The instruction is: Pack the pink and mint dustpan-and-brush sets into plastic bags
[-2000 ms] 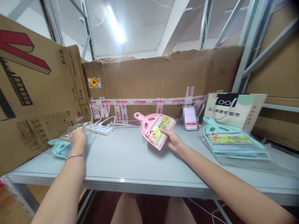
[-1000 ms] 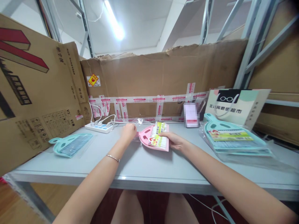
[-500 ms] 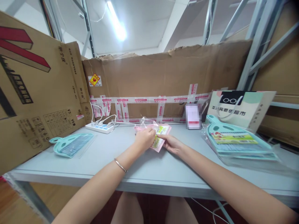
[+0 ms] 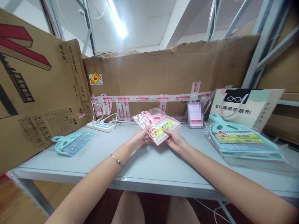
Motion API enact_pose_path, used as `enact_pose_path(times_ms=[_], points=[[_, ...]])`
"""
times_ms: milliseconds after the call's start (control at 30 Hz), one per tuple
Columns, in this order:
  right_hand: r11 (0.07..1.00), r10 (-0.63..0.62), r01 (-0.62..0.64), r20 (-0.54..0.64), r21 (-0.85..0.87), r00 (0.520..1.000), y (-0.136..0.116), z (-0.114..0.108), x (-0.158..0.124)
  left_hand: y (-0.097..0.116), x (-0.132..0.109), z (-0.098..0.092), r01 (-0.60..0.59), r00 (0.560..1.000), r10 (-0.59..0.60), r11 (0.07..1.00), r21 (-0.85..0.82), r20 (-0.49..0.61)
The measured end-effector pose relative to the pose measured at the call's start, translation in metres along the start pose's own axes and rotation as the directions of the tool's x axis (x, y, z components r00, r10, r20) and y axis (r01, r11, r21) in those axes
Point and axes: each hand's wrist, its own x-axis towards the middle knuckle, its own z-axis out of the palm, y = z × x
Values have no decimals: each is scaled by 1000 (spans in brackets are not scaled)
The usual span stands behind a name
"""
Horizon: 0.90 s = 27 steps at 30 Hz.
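Between both hands is a pink dustpan and brush set (image 4: 161, 123) in clear plastic wrap, raised above the table and tilted toward me, with a yellow-green label across its front. My left hand (image 4: 142, 137) grips its left edge, thumb on the front and fingers partly hidden behind. Its lower right side is pinched by my right hand (image 4: 174, 139), with the thumb over the label. Loose wrap sticks out around the pink handle. A blue dustpan and brush set (image 4: 74, 142) lies on the table to the left. At the right, several wrapped blue sets (image 4: 238, 137) are stacked.
On the grey table (image 4: 130, 168), a white power strip (image 4: 101, 126) with plugged-in cables sits at the back left. A phone-like upright object (image 4: 196, 115) stands near a paper bag (image 4: 245, 104). Cardboard (image 4: 149, 74) walls the back, and a large carton (image 4: 42, 93) the left.
My left hand has moved from the front of the pink set to its left edge, uncovering the handle and label. The set now faces me more fully.
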Motion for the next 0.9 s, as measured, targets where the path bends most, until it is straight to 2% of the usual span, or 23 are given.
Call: enact_pose_path(times_ms=[67,167,300,433,533,633,700,800,900], points=[[1000,6,-6,11,-21,1000,1,3,-3,-3,-3,3,-6,983,31,990,-137,181],[998,15,-15,13,-63,1000,0,5,-6,-4,-7,2,17,951,78,954,-299,301],[989,3,-9,-41,-148,999,-8,-1,-3,0,-6,-10,63,962,15,959,-277,271],[945,23,-65,-134,-321,991,-16,-20,7,-1,1,-25,164,969,-114,961,-225,221],[915,-5,-62,-164,-399,986,-19,-30,12,-6,5,-36,193,966,-149,959,-207,210],[909,23,-68,-113,-412,993,-19,-29,12,-10,9,-43,221,961,-178,954,-202,213],[907,115,-114,-24,-405,993,-19,-24,9,-12,11,-46,238,958,-193,949,-209,214],[897,258,-206,84,-391,963,-19,-20,7,-14,14,-48,271,954,-232,940,-208,191],[896,304,-250,95,-367,948,-21,-21,8,-12,13,-49,304,947,-273,932,-197,169]])
